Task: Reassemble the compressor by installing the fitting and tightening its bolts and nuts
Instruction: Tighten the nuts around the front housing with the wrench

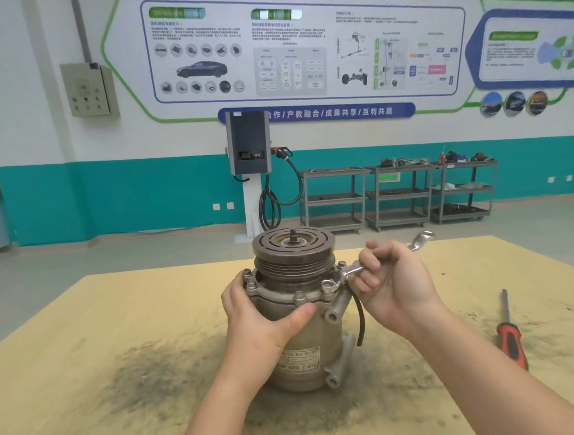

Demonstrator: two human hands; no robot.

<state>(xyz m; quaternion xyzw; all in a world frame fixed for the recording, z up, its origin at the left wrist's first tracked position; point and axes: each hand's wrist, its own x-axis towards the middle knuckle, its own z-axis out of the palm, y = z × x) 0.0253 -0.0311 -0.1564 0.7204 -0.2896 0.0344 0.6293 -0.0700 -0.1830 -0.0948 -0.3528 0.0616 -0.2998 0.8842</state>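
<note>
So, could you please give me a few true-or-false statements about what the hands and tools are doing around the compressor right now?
1. The right hand grips a wrench whose ring end sits on a flange bolt. True.
2. The left hand is lifted clear of the compressor. False: it holds the compressor body, thumb across the front.
3. The compressor stands upright with its pulley on top. True.
4. The red-handled screwdriver is in the left hand. False: it lies on the table, to the right of the compressor.
5. The compressor lies on the floor. False: it stands on the table.
</note>
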